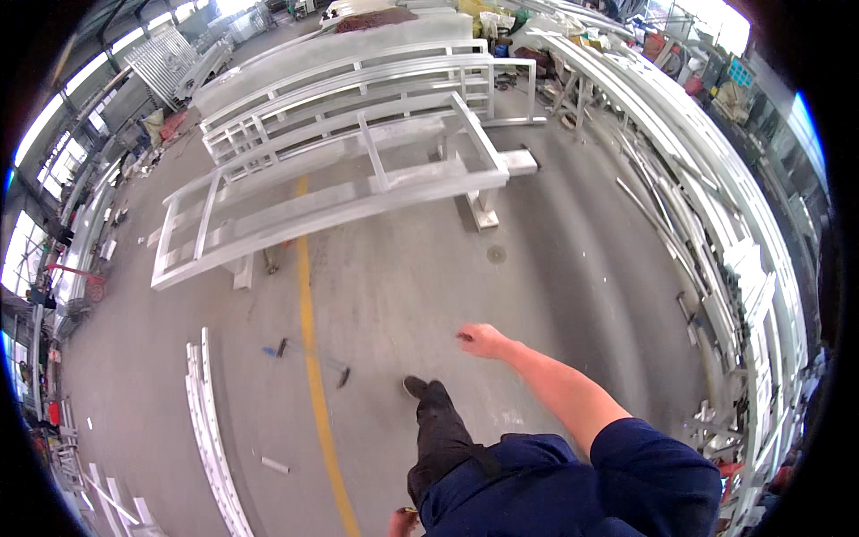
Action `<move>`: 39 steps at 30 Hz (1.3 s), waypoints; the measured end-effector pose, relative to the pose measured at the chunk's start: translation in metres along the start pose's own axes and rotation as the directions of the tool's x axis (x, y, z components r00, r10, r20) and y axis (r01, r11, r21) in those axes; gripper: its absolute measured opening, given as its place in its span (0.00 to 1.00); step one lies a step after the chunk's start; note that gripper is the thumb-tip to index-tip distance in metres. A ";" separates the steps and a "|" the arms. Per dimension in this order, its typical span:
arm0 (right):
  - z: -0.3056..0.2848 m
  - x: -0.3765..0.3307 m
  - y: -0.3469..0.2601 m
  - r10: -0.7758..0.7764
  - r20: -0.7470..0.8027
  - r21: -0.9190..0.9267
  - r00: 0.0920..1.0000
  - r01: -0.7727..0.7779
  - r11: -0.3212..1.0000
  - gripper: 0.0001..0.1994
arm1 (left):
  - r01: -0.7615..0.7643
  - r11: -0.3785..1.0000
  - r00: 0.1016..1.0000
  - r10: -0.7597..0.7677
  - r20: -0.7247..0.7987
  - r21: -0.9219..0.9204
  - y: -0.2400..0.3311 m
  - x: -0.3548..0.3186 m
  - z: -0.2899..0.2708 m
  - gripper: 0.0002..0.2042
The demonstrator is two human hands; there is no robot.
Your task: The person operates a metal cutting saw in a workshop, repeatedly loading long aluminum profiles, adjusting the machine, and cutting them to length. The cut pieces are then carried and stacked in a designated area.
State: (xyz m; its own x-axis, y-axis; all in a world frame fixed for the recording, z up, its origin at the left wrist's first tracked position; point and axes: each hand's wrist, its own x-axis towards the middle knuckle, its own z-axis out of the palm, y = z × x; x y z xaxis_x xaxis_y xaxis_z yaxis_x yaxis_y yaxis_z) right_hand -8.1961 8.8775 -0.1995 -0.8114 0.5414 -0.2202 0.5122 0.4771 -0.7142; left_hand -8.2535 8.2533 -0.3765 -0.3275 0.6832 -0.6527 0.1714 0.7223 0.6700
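My right hand (481,341) is stretched out ahead of my body over the grey floor, its fingers curled closed. A small dark spot shows at the fingers; what it is cannot be made out. Low at the picture's edge, my left hand (403,523) hangs beside my leg, mostly cut off, with its fingers not clear. Neither hand touches the large white metal frame (358,209), which lies raised on white supports (484,215) farther ahead. One dark shoe (414,387) is visible on the floor.
A thin clamp-like tool with dark ends (344,378) lies across the yellow floor line (311,358). To the left are long white strips (208,430) and a short pale tube (276,465). Long metal profiles (662,107) are stacked along the right. More white frames (358,76) stand behind.
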 end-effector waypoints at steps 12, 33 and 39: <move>-0.081 0.388 0.074 0.353 -0.078 -0.106 0.932 -0.360 0.927 0.19 | 0.175 0.966 0.882 -0.069 -0.466 0.188 0.365 0.436 -0.421 0.19; -0.067 0.887 0.151 0.840 0.083 0.413 0.536 -0.786 0.460 0.22 | 0.012 0.582 0.985 0.135 -0.111 0.813 0.502 0.988 -0.592 0.20; -0.116 0.880 -0.016 0.781 0.240 0.681 0.577 -0.673 0.288 0.17 | 0.035 0.689 0.999 0.002 -0.051 0.724 0.487 1.000 -0.600 0.19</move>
State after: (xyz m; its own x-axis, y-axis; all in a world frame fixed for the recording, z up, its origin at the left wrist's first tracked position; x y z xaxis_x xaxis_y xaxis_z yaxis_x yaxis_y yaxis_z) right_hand -8.8862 9.4266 -0.3050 -0.1354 0.5189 -0.8441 0.5017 -0.6987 -0.5100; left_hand -9.0555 9.2239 -0.4908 -0.3740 0.6783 -0.6325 0.7790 0.5999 0.1827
